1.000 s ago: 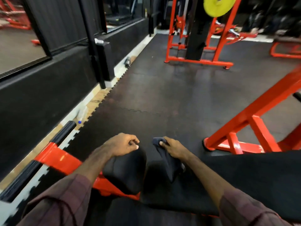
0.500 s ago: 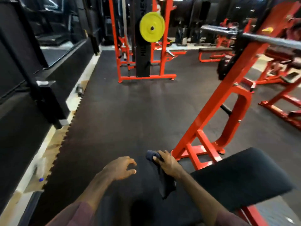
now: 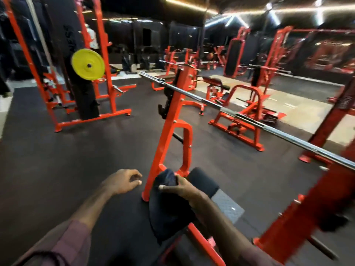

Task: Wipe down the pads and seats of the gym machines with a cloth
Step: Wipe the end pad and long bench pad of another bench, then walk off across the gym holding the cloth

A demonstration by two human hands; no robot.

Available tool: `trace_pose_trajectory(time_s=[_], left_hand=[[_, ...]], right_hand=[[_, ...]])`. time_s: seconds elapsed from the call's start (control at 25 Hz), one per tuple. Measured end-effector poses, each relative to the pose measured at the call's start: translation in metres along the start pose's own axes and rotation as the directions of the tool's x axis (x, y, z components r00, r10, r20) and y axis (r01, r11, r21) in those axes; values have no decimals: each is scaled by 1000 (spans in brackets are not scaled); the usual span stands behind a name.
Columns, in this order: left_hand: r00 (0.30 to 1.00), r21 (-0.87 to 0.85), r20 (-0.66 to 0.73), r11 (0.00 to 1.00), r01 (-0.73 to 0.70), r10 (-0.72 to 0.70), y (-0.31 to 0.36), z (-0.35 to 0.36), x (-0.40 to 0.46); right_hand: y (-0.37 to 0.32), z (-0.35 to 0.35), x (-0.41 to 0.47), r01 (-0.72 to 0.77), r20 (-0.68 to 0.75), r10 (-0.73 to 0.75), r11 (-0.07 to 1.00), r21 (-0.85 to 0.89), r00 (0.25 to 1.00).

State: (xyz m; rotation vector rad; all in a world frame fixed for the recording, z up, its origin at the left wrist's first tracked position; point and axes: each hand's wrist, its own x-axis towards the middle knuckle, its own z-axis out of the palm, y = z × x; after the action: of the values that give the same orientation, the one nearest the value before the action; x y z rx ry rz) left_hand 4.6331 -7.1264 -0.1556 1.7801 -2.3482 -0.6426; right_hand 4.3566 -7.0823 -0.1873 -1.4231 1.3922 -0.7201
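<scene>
My right hand (image 3: 180,188) grips a dark cloth (image 3: 167,210) that hangs down below my fist, low in the middle of the head view. Just right of it shows the end of a black bench pad (image 3: 203,181). My left hand (image 3: 123,181) hovers to the left over the black floor, fingers loosely curled, holding nothing. It touches neither the cloth nor the pad.
An orange bench upright (image 3: 171,131) stands right behind my hands, carrying a steel barbell (image 3: 249,120) that runs to the right. An orange rack with a yellow weight plate (image 3: 88,64) is at the back left. More orange machines (image 3: 240,116) fill the right side.
My view has lifted and swung right, off the wall side toward the gym hall. Both hands came off the black pad; the right still holds the cloth, now hanging free.
</scene>
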Motion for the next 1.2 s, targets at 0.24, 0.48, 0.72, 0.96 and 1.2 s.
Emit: trace_pose_trajectory(time_s=[0.24,0.48,0.72,0.96,1.2], left_hand=[[927,92,205,937,-337,313,215,74,-44],[717,83,324,737,-671,617,474,152,-78],[446,53,441,474,-879,778,699,252,-103],[158,-5,533,190,-982,831,913,384,-139],[-114,-115,510,-64,-991,853,1107,500,-240]], right_hand=[[50,-151,-220,-128,-233,70,961,-246,970],[108,-301,-419,-388,-533,120,818,-425,837],[203,-409,-598,-666,-761,288,706,-242,581],[289,-507,-761,-809,-872,415,587,39,259],[341,-580,-925,-823,-914,402,503,265,-48]])
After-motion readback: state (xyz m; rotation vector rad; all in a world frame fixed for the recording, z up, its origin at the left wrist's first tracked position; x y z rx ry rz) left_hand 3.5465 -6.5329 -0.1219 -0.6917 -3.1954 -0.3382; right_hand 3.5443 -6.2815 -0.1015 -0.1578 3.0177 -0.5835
